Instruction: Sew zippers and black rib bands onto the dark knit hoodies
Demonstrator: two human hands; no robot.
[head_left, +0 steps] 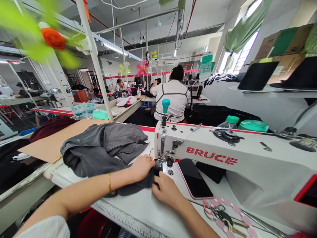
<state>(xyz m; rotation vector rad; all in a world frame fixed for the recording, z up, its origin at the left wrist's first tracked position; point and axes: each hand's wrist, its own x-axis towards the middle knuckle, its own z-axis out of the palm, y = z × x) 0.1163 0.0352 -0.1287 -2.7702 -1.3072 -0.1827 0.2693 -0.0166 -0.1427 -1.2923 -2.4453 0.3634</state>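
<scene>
Dark grey cloth, a bunched garment (99,145), lies on the white sewing table (158,218), left of the sewing machine (198,138), with one end drawn up to the needle area. The left hand (141,169) rests over that end, its fingers bent and close together, the tips down beside the presser foot; whether they pinch the cloth or only press on it I cannot tell. The right hand (166,188) sits lower and nearer the wearer, thumb and forefinger closed on the edge of the garment, the other fingers curled in underneath. Between the two hands a small black piece (157,168) shows by the foot — its outline is partly covered. A gold bangle (109,183) circles the left wrist.

Red capitals on the machine's arm read "BRUCE". Along the table's near edge runs a measuring scale (128,218), its figures too small to read. A hanging green bag (206,63) carries pale print, also illegible. Just right of the needle area lies a phone (194,180), screen dark, with keys (229,223) and a pink beaded loop (241,209) near its lower end. Further off, a person in a white top (172,99) sits facing away.
</scene>
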